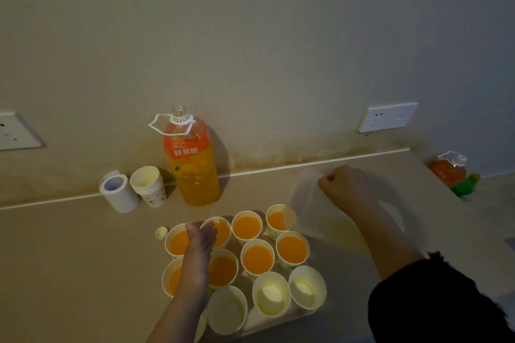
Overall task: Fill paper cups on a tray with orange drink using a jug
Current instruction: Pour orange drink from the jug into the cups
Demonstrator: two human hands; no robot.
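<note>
Holding orange drink (pixel 257 260): eight cups (pixel 288 265).

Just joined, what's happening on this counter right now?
A person is filling paper cups. The right hand grips a clear jug tilted beside the back-right cup. The left hand reaches flat over the left cups. Eight cups hold orange drink; three visible front cups are empty. An open bottle stands behind.
</note>
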